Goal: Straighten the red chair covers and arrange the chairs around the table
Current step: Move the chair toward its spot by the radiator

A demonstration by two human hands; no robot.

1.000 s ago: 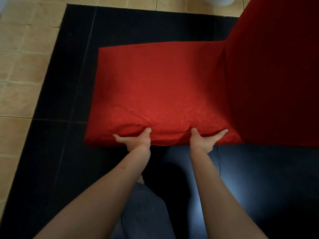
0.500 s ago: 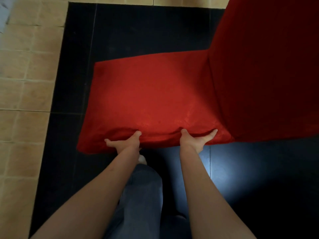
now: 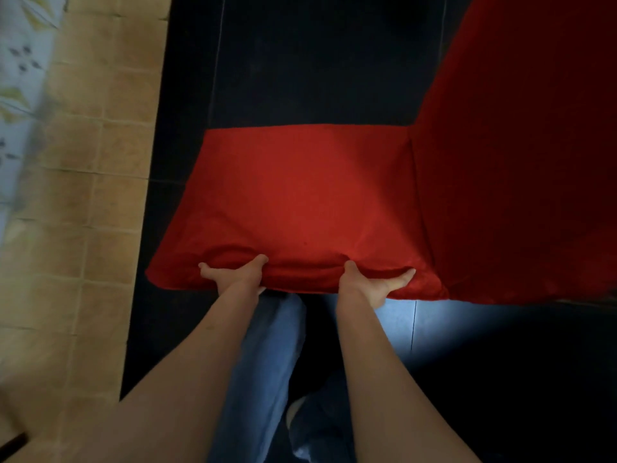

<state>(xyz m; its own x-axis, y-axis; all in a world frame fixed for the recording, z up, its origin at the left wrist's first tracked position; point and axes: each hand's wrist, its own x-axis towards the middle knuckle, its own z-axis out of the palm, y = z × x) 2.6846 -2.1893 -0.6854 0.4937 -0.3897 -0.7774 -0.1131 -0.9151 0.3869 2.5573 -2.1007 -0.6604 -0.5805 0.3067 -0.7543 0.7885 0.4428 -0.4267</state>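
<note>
Red chair cover (image 3: 300,195) fabric lies over the seat of a chair in the middle of the head view, on a strip of dark glossy floor (image 3: 300,61), and no table is in sight. Furthest left runs a band of tan floor tiles (image 3: 93,162), matt and gridded with pale grout, with a blurred pale patterned surface at the very edge. Next comes the left hand (image 3: 233,277), gripping the near edge of the seat: thumb on top of the cloth, fingers curled underneath, so the fabric bunches into a soft ridge just above the knuckles. Both hands hold at the seat's edge, apparently because that gives a firm purchase on the frame for shifting the whole chair, and perhaps for drawing the cloth taut over the edge. Below the forearms a leg in blue denim (image 3: 267,362) shows. The right hand (image 3: 374,282) grips the same edge nearer the backrest, thumb on top and fingers spread along and tucked under the hem. The cover looks like a thin woven cloth with a faint sheen, smooth over the flat trapezoid seat and creased only near the hands. At the right, the covered backrest (image 3: 517,162) rises as a tall, darker red slab, its fabric hanging straight and in shadow.
</note>
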